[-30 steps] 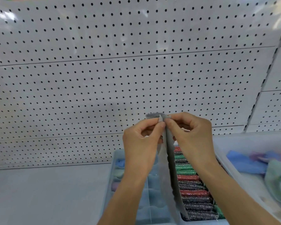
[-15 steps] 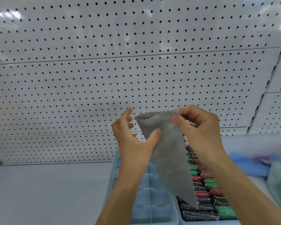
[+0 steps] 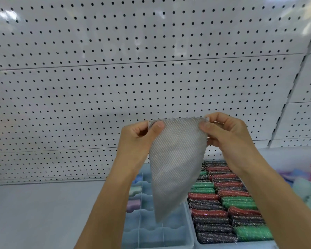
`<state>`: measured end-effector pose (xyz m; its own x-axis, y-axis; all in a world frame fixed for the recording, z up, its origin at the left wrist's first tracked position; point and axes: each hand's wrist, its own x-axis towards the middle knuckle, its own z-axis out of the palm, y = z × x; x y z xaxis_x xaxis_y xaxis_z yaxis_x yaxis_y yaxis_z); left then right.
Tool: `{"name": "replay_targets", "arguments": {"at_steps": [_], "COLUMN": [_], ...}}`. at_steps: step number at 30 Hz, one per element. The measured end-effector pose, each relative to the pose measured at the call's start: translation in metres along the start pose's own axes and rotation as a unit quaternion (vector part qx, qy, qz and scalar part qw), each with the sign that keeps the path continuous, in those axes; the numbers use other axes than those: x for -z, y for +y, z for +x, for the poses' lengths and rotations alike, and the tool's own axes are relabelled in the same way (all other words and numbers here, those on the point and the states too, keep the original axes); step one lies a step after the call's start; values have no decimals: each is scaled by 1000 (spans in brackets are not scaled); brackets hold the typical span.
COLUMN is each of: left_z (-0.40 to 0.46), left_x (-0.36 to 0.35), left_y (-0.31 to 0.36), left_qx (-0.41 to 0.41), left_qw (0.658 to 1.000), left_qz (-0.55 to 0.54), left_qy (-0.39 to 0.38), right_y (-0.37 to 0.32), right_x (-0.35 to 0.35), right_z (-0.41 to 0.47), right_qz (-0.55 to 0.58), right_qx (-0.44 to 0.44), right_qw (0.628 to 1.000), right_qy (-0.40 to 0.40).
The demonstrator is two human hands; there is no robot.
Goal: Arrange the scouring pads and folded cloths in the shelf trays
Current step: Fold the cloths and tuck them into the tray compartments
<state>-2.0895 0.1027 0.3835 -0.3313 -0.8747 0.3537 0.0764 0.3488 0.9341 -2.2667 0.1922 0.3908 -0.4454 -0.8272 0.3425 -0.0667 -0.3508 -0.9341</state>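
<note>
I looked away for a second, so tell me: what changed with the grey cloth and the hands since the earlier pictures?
The grey cloth was pinched edge-on between both hands; the left hand and right hand have drawn apart, each now pinching a top corner, spreading it flat so it hangs to a point. The scouring pads and the divided tray stayed put.

A grey cloth (image 3: 176, 159) with a fine woven, bumpy texture and a matt finish is seen at the centre. The scouring pads (image 3: 228, 203) to the right are made of glittery, wiry mesh in red, green and dark tones. The divided tray (image 3: 171, 232) near the middle is of smooth, pale blue plastic. The pegboard (image 3: 133, 69) at the far side is smooth white sheet with a slight sheen. Soft pastel cloths (image 3: 305, 186) are seen at far right.
</note>
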Motion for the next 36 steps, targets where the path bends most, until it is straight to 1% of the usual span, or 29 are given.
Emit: {"name": "replay_targets", "arguments": {"at_steps": [2, 4, 8, 10, 12, 16, 20, 23, 27, 28, 30, 31, 32, 33, 34, 36], "left_z": [-1, -1, -5, -8, -12, -18, -22, -23, -17, -15, -10, -7, -5, -4, -3, -2], "left_x": [-1, -4, -14, -20, -26, -36, -38, -37, -33, -30, -23, -19, -16, -13, -11, -11], "left_y": [0, 1, 2, 3, 4, 5, 4, 6, 9, 9, 9, 9, 9, 11, 12, 12], "left_qx": [-18, -27, -56, -69, -75, -71, -57, -47, -48, -56, -64, -64, -66, -68, -74, -87], "left_qw": [1000, 997, 988, 985, 986, 992, 997, 998, 999, 998, 998, 998, 997, 996, 995, 994], "left_qz": [16, 34, 72, 75, 67, 49, -4, -36, -23, -15, -2, 1, 5, 6, 5, -11], "left_qy": [21, 57, 125, 137, 131, 93, 47, 14, -5, -5, -12, -23, -39, -56, -68, -65], "right_y": [3, 5, 7, 7, 7, 7, 7, 10, 11, 9, 2, -1, -4, -7, -9, -8], "right_x": [1, -2, -14, -22, -31, -43, -44, -40, -35, -33, -26, -21, -16, -11, -9, -11], "right_z": [0, -1, -7, -12, -17, -23, -22, -23, -22, -21, -18, -14, -10, -5, -1, 4], "right_qz": [-2, -27, -98, -136, -162, -165, -156, -166, -96, -98, -137, -158, -178, -195, -202, -174], "right_qx": [1, 18, 91, 123, 140, 143, 140, 156, 128, 134, 166, 167, 152, 123, 88, 43], "right_qw": [1000, 999, 985, 975, 969, 971, 975, 973, 987, 986, 976, 973, 972, 973, 975, 977], "right_qy": [13, 41, 106, 123, 125, 94, 76, 46, -4, -10, 15, 31, 31, 5, -37, -114]}}
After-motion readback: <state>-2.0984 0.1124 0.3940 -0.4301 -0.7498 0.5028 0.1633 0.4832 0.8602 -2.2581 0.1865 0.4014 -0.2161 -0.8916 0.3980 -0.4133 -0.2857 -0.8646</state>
